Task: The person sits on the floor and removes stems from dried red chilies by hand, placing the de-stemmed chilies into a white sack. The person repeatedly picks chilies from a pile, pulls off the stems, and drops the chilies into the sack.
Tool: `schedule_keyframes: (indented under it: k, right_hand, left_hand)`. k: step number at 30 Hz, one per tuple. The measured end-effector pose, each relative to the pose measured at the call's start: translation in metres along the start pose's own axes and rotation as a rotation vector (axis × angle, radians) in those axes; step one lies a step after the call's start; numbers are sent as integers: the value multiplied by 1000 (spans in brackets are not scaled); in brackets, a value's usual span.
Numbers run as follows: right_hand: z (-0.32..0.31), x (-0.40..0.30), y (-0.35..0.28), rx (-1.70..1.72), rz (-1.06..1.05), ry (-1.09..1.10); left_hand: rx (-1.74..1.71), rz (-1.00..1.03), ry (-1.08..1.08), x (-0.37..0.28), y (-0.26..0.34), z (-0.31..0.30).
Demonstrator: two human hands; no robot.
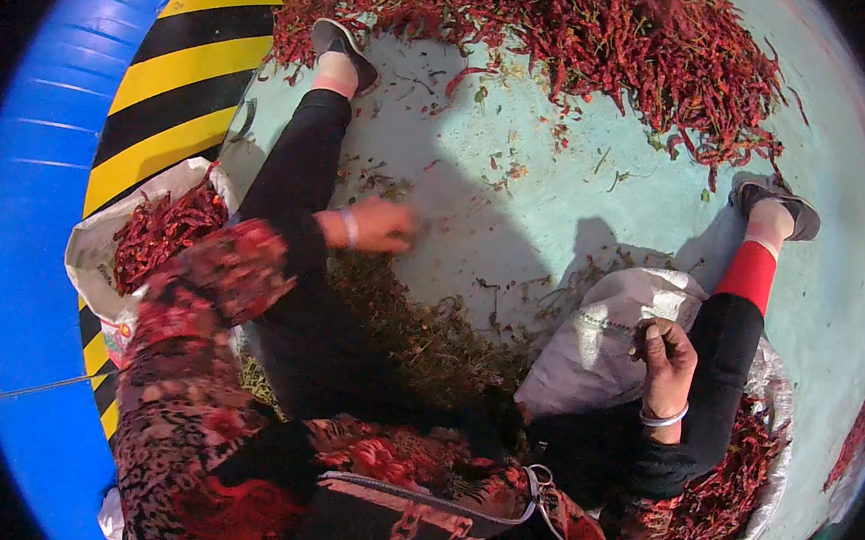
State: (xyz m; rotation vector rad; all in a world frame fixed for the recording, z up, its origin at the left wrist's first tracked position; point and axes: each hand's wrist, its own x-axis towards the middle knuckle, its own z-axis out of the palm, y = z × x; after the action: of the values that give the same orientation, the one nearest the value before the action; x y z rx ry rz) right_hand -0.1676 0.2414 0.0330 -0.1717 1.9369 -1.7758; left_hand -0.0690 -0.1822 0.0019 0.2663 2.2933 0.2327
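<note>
My left hand (379,225), blurred and with a pale band at its wrist, is over the floor beside my left shin. Whether it holds anything cannot be made out. My right hand (670,362) is raised beside my right leg, its fingers curled against the thumb; no held thing shows plainly. Behind it lies a white woven sack (600,342). A heap of dried red chillies (570,24) spreads beyond my feet. Between my legs lies a pile of brownish-green stems and plant scraps (435,338).
At my left, an open woven sack (92,246) holds red chillies (172,233). More chillies (734,472) fill an open sack (779,475) at my right. Yellow-black stripes (181,94) border a blue surface (46,205) at left. Loose scraps dot the pale green floor (519,110).
</note>
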Motion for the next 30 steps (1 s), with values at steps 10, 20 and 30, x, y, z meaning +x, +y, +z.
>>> schedule_keyframes:
  k: [10,20,30]
  right_hand:
    - [6,4,10,-145,-21,-62]
    - [-3,12,44,-547,-523,86]
    - [114,-65,96,-1010,-623,-424]
  left_hand:
    - [46,47,772,108,30,-45]
    - [-37,-128,-10,-81,41,30]
    - [-282,-360,1631,-263,62,89]
